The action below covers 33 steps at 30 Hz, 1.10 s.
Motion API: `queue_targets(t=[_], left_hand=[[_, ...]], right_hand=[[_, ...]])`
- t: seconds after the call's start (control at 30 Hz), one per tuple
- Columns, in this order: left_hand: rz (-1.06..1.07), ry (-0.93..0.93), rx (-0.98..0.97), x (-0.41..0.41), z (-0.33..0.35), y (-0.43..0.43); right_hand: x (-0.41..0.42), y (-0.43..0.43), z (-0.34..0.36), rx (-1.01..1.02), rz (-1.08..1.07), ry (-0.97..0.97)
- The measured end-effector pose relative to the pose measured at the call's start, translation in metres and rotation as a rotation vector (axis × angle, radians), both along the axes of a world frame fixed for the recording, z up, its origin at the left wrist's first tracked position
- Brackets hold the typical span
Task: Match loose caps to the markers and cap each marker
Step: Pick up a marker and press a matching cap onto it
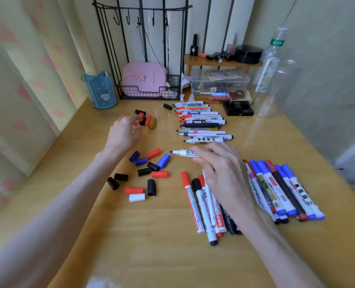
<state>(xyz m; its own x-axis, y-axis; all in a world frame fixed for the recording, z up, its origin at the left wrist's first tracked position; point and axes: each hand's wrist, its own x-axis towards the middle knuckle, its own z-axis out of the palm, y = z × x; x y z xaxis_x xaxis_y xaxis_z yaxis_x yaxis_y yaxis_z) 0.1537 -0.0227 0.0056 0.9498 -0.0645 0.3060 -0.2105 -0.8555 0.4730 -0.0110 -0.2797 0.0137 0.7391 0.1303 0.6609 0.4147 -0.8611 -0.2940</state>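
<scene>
Wooden desk (151, 235) by curtains (27, 80): right grip (224, 173) holds uncapped marker (182, 152); left grip (124, 132), cannot tell.

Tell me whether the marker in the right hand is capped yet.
No, the whiteboard marker held by the right hand shows a bare black tip, with no cap on it.

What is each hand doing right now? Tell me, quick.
Left hand: fingers curled by the caps; blurred, so its grip cannot be told.
Right hand: holds an uncapped marker.
</scene>
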Motion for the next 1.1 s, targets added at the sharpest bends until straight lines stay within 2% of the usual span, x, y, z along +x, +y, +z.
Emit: queue_targets(t=[0.17,0.33,0.57,0.73,0.87,1.1], left_hand=[[0.042,0.067,0.128,0.042,-0.011,-0.009],[0.041,0.023,0.262,0.052,-0.016,-0.005],[0.028,0.014,0.288,0.044,-0.013,-0.007],[0.040,0.020,0.065,0.020,-0.009,0.005],[-0.083,-0.004,-0.184,-0.029,0.005,0.025],[-0.296,0.111,-0.457,-0.127,0.014,0.030]], right_hand=[[0.003,-0.003,-0.003,0.024,-0.015,0.018],[0.004,-0.004,-0.003,0.044,-0.008,0.058],[0.003,-0.004,-0.004,0.056,-0.032,0.080],[0.003,-0.004,-0.004,0.102,-0.025,0.127],[0.000,-0.004,0.001,0.145,-0.006,0.181],[-0.002,0.003,0.002,0.208,0.118,0.224]])
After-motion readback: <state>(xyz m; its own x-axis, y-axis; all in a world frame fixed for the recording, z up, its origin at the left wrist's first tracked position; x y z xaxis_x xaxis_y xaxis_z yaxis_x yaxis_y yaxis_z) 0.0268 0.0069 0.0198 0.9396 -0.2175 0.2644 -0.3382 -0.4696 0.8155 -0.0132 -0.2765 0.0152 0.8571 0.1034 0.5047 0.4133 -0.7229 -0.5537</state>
